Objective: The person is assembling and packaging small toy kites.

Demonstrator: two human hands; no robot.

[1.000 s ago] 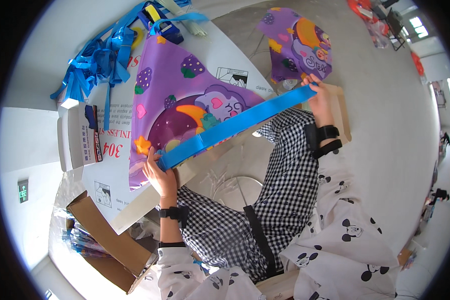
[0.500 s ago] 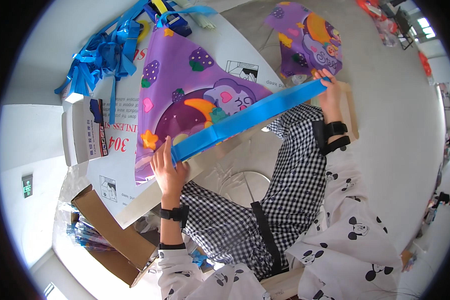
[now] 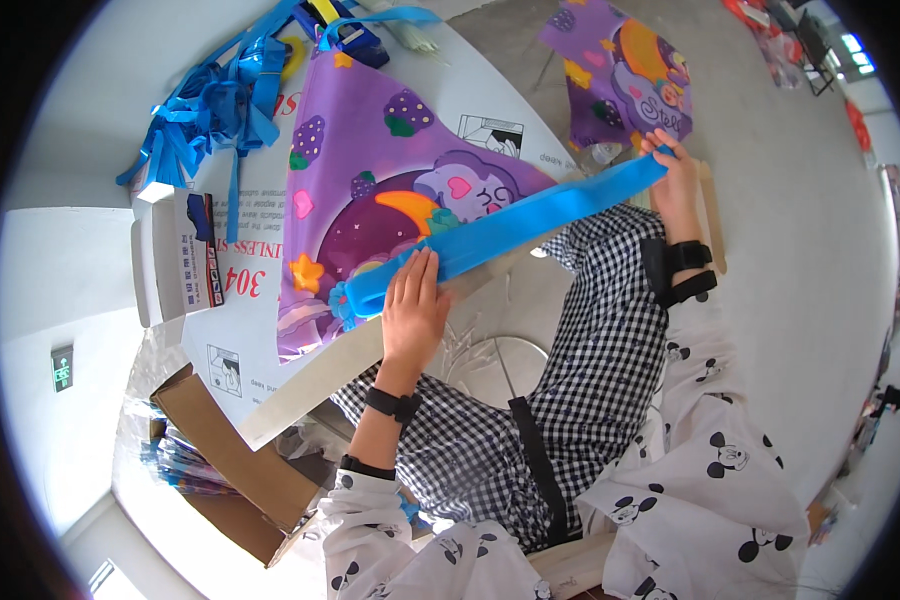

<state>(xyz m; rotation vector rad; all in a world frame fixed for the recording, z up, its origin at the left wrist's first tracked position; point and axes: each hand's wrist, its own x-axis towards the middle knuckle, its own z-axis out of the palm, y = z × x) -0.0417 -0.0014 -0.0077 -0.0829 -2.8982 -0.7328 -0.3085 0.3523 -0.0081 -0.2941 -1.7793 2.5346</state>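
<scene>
A long blue ribbon-like strip point(image 3: 530, 218), folded in layers with a loop at its left end, stretches slantwise along the near table edge. My right hand point(image 3: 675, 175) pinches its far right end. Fingers straight and close together, my left hand point(image 3: 415, 308) lies flat across the strip near the looped end; its thumb is hidden. Under and behind the strip, a purple printed sheet point(image 3: 360, 130) with a pointed top spreads over the table, showing a moon, berries and stars.
The table point(image 3: 470, 85) has a tangle of blue strips point(image 3: 215, 110), a blue tape dispenser point(image 3: 360, 42) and a small white box point(image 3: 175, 255). Another purple printed piece point(image 3: 620, 75) is beyond the far right edge. A brown carton point(image 3: 235, 455) stands at lower left.
My left hand has slid to the right along the strip, away from its left end, and its fingers now lie across it. My right hand still holds the other end.
</scene>
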